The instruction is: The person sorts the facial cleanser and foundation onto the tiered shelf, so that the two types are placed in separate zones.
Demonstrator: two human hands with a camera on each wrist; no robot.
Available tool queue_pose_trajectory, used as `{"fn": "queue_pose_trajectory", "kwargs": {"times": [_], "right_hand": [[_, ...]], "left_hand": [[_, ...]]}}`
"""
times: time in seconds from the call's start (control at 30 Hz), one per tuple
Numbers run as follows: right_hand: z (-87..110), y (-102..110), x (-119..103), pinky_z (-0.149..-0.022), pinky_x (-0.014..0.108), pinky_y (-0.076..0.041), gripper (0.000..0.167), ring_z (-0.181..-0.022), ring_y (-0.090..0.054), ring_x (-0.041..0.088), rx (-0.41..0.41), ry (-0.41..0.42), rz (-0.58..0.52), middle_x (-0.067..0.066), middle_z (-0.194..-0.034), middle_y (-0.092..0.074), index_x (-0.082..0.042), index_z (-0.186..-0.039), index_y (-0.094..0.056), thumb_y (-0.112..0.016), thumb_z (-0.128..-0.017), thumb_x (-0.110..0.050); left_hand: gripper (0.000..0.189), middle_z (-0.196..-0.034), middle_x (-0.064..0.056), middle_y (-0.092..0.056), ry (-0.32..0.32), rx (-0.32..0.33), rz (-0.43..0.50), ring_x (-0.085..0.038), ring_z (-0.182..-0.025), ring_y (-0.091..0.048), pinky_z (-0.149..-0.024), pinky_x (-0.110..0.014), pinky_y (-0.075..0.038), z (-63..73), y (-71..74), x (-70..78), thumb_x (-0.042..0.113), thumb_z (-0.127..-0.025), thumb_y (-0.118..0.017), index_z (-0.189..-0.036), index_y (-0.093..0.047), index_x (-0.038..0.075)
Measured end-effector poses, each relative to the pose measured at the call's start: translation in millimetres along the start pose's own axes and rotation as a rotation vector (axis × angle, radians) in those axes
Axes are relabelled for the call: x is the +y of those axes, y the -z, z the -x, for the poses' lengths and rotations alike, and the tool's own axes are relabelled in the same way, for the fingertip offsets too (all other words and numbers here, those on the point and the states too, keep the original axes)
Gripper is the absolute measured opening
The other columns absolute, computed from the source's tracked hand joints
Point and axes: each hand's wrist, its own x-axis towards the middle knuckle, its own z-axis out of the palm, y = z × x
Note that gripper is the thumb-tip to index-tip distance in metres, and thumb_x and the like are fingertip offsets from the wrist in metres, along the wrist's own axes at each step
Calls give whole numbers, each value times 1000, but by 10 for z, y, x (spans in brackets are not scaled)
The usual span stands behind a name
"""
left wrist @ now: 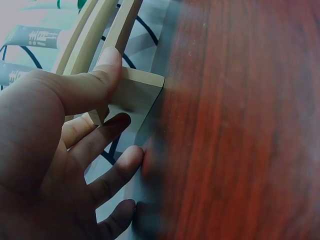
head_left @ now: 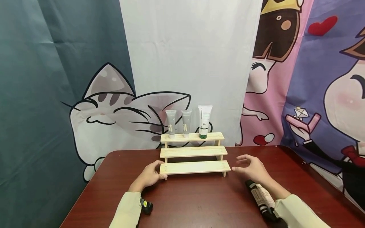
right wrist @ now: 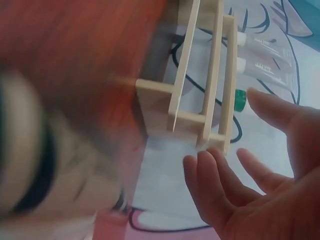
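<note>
A three-step wooden display rack point(head_left: 195, 167) stands on the table. At the left end of its lowest step, my left hand point(head_left: 149, 174) pinches the board; in the left wrist view the thumb point(left wrist: 107, 70) lies on the front edge and fingers are behind the end. My right hand point(head_left: 251, 168) is just off the rack's right end, its fingers loosely bent and apart, with nothing in them. Two small grey-clear tubes point(head_left: 171, 123) and a larger white tube point(head_left: 204, 120) with a green cap stand on the top step.
A dark tube with a cream label point(head_left: 262, 198) lies on the reddish-brown table point(head_left: 196, 202) beneath my right forearm. Behind the table hangs a cartoon-printed curtain point(head_left: 188, 57), close behind the rack.
</note>
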Motion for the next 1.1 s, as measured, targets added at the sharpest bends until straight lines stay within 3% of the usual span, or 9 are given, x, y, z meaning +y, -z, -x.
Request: {"fn": "queue_pose_trajectory", "kwargs": {"times": [0.2,0.57,0.87,1.1], "right_hand": [[161,160,153,-63,31,-53,50,-84,-67,22,-54,-55,-12,20,-109,-70,-1,-116,-66,-86,-77,-27],[309,360,417,-67,34,-51,57,-91,-68,27,-134,-57,82,19,-106,-70,3,-118,-64,-88,-75,-26],[334,352,548,-56,34,-54,54,-72,-63,21,-234,-98,-61,12,-92,-67,11,-116,-60,-86,-73,-8],[327,339,585,-49,30,-49,50,-63,-56,16,-286,-86,-54,5,-77,-60,9,-112,-61,-86,-72,-6]], "left_hand": [[52,-70,-2,-55,-4,3,4,-16,-59,-49,-59,-32,-42,17,-5,4,18,-79,-85,-125,-60,10],[52,-70,-3,-55,-31,0,15,-15,-59,-50,-59,-31,-42,26,-2,16,16,-79,-85,-124,-60,8],[53,-69,-3,-55,-30,-6,14,-13,-57,-50,-58,-30,-42,6,-9,-28,18,-80,-84,-125,-60,9],[55,-68,-2,-56,-42,-8,17,-14,-58,-51,-57,-31,-43,4,-3,-27,19,-79,-85,-126,-59,8]]}}
